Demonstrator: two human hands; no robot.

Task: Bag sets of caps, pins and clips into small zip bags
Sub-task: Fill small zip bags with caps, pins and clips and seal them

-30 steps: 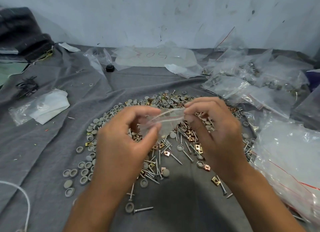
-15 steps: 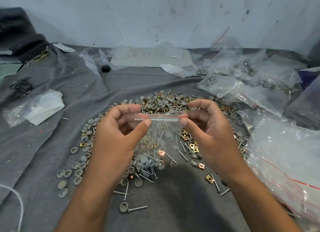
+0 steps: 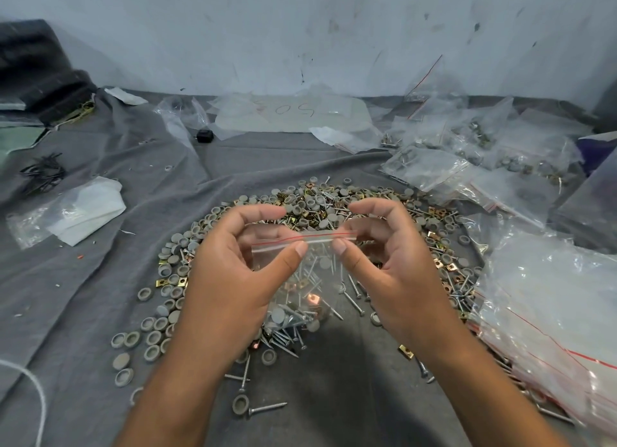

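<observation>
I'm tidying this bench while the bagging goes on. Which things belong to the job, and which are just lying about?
Job:
small clear zip bag with red stripe, pinched by left hand and right hand
heap of grey round caps, steel pins and brass clips
filled clear bags

Lying about:
black wire bundle
white cord
small black cap

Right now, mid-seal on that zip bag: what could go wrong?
1. Both hands, left hand and right hand, pinch the small zip bag only at its red-lined top; whether the strip is fully pressed shut can't be told, so an unsealed stretch could spill parts.
2. The pointed pins inside could pierce the thin film.
3. The bag hangs right over the loose pile; anything dropped would mix back in, spoiling the count.
</observation>
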